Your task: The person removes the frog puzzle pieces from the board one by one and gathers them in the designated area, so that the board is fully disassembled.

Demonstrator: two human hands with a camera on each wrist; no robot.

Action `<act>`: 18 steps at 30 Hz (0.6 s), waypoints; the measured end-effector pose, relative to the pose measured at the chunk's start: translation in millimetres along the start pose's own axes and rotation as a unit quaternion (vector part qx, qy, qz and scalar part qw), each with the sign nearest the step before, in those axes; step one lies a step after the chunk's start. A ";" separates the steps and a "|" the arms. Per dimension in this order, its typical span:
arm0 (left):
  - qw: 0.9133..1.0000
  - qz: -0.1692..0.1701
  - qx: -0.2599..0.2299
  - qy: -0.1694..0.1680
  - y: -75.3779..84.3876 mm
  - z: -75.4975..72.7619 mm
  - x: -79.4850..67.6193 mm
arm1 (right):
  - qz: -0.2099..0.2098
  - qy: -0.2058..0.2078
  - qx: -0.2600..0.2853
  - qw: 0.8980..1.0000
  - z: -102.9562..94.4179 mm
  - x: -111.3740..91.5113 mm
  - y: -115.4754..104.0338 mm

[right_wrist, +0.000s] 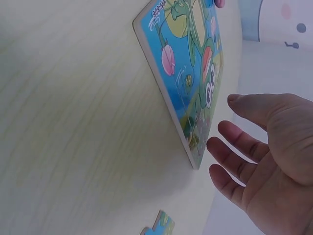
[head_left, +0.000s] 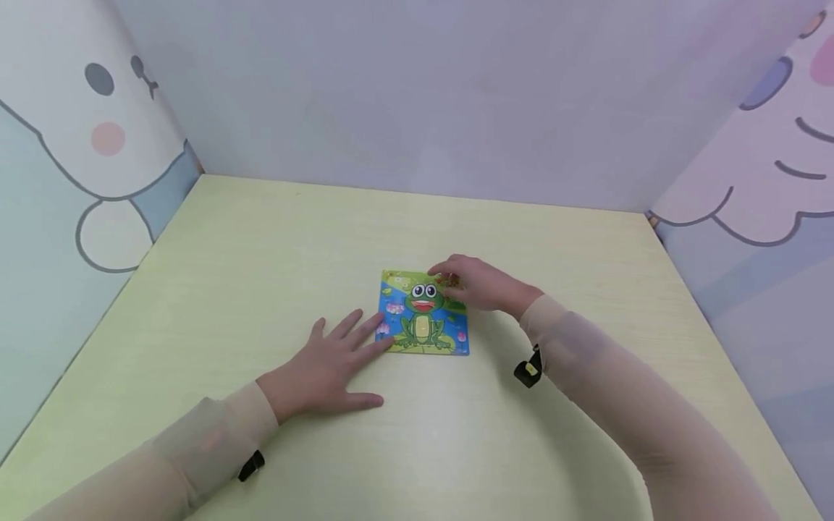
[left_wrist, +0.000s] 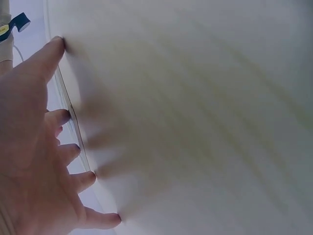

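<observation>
A square frog jigsaw puzzle (head_left: 423,325) lies flat near the middle of the table, with a green frog on a blue pond. My left hand (head_left: 326,373) is spread on the table, two of its fingertips at the puzzle's left edge. In the left wrist view the left hand (left_wrist: 39,142) has its fingertips down on the tabletop. Over the puzzle's upper right corner hovers my right hand (head_left: 482,284), hiding part of it. The right wrist view shows the right hand (right_wrist: 274,156) with loosely bent fingers, thumb apart, and nothing visible between them. A loose puzzle piece (right_wrist: 160,225) lies on the table beyond the board.
The pale wooden table (head_left: 274,246) meets a plain back wall (head_left: 417,94). Side panels with cartoon animals stand at the left (head_left: 107,166) and right (head_left: 749,174). The head view does not show the loose piece.
</observation>
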State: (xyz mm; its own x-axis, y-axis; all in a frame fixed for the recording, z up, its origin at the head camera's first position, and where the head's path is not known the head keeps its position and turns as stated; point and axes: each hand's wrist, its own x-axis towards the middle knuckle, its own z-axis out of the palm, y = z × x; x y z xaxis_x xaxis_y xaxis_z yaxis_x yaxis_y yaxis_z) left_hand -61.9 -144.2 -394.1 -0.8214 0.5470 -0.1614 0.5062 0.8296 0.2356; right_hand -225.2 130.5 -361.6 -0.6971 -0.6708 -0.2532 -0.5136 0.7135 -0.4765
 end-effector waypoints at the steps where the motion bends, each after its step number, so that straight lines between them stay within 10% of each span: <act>1: 1.000 -0.001 -0.002 -0.002 -0.7 0.5 0.0 | -0.003 -0.001 -0.002 1.000 1.0 2.3 -2.0; 18: 1.000 0.000 0.005 0.000 -1.5 3.1 -0.1 | -0.025 -0.020 -0.073 0.997 16.5 32.6 -18.6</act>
State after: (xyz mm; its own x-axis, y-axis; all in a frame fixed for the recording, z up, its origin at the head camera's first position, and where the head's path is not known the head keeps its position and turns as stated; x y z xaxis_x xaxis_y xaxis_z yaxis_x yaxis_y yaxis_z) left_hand -61.8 -145.1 -397.5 -0.8213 0.5470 -0.1620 0.5088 0.8307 0.2258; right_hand -230.2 92.0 -374.9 -0.6496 -0.7118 -0.2673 -0.6168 0.6989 -0.3620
